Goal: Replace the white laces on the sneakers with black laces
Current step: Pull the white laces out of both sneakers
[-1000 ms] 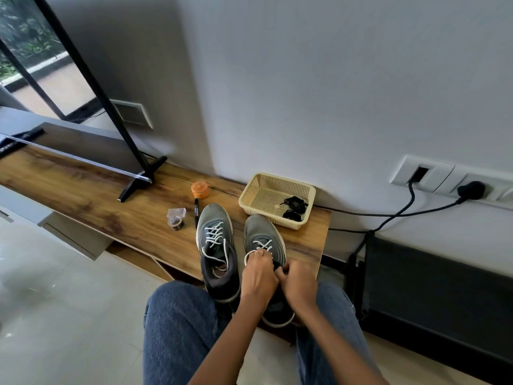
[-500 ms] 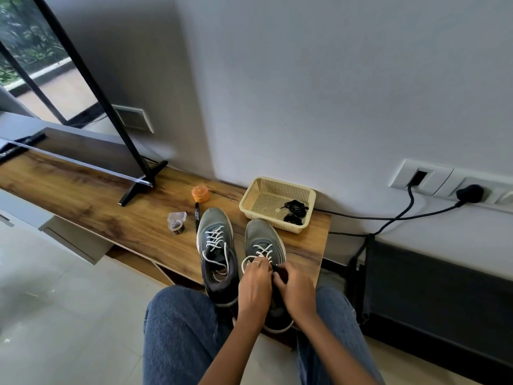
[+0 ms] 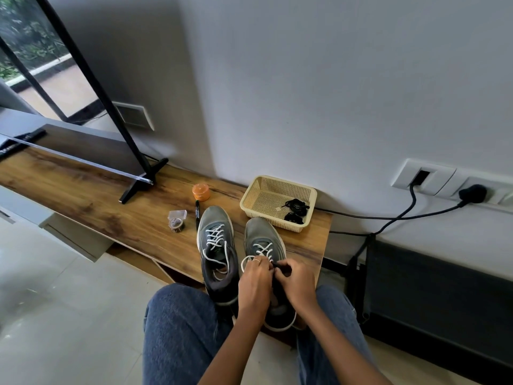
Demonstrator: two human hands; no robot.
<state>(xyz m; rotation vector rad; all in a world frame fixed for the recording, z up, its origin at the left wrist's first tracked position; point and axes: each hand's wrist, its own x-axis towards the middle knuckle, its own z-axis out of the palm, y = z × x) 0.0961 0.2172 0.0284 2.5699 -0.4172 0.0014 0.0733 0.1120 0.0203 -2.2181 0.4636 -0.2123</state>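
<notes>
Two grey sneakers stand side by side on the wooden bench (image 3: 111,215), toes toward the wall. The left sneaker (image 3: 217,245) keeps its white lace, loosely looped. On the right sneaker (image 3: 263,240) both hands work at the top of the lacing. My left hand (image 3: 255,282) pinches the white lace (image 3: 263,250) near the upper eyelets. My right hand (image 3: 298,284) is curled at the shoe's tongue; what it grips is hidden. Black laces (image 3: 295,209) lie bundled in the cream basket (image 3: 255,193).
An orange lidded pot (image 3: 201,192), a black marker (image 3: 197,213) and a small clear box (image 3: 176,220) sit left of the shoes. A TV stand foot (image 3: 144,179) is further left. Black cables (image 3: 388,218) run from wall sockets at the right.
Both hands have stayed on the right sneaker's upper lacing, with small finger shifts. The view has tilted slightly.
</notes>
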